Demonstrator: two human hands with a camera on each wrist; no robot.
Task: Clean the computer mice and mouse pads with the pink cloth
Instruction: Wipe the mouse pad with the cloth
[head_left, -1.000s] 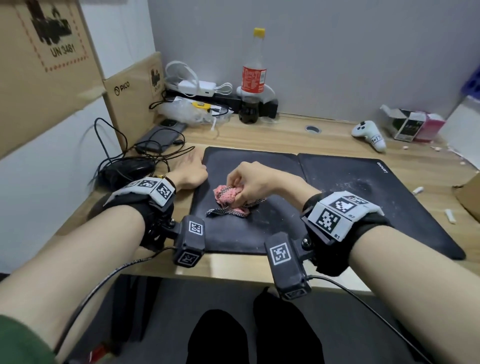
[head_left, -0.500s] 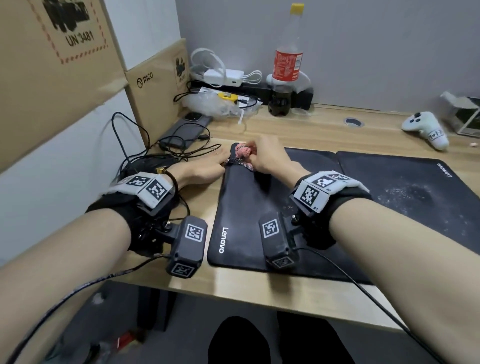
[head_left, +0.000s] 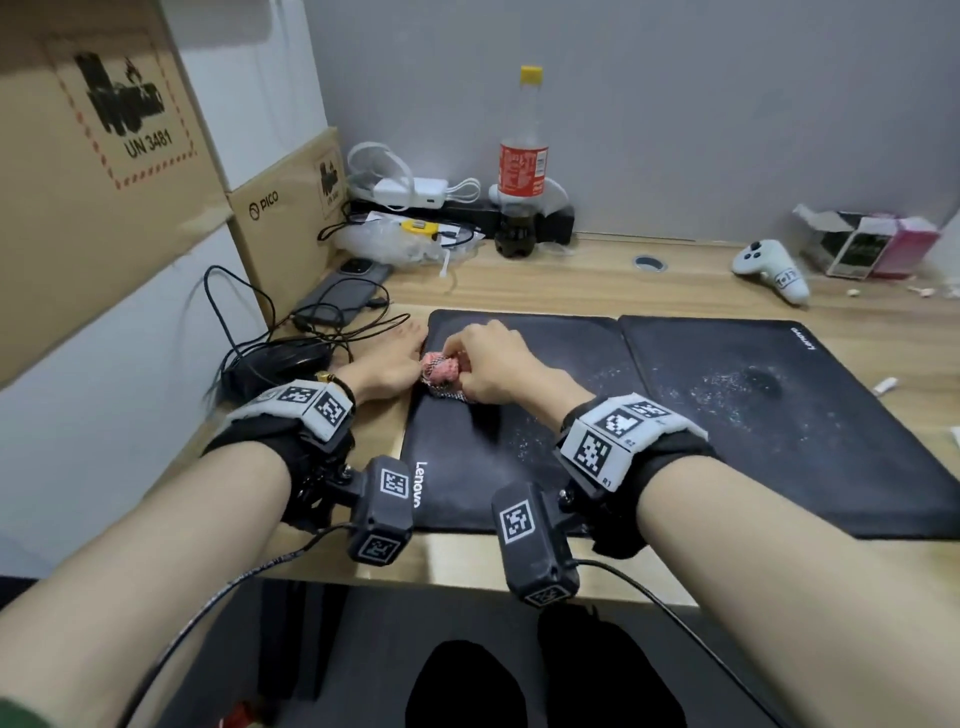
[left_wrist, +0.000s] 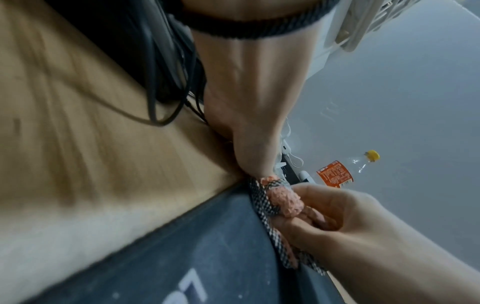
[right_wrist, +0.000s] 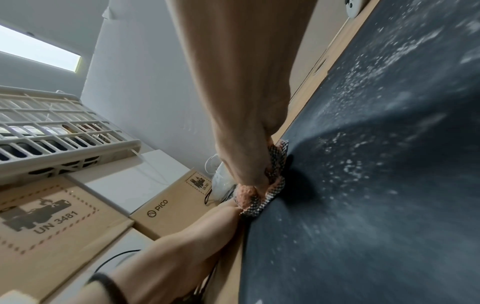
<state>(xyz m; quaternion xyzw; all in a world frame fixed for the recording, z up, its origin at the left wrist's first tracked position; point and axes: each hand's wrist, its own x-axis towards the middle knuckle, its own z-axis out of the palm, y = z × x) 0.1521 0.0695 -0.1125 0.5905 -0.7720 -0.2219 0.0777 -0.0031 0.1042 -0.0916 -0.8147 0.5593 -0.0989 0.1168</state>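
Wooden desk (head_left: 519, 291) against a grey wall (head_left: 675, 104). Right hand (head_left: 493, 364) grips the bunched pink cloth (head_left: 440, 370) on the left mouse pad (head_left: 519, 415), dusty toward 3 o'clock. Left hand (head_left: 387, 364) rests flat at the pad's 9 o'clock edge, fingers straight.

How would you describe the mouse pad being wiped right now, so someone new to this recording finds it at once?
Start at the wooden desk, where two black pads lie side by side. It is the left mouse pad, under the pink cloth bunched in the right hand. Unlike the right mouse pad, its white Lenovo print sits at the near left corner, and it carries less white dust.
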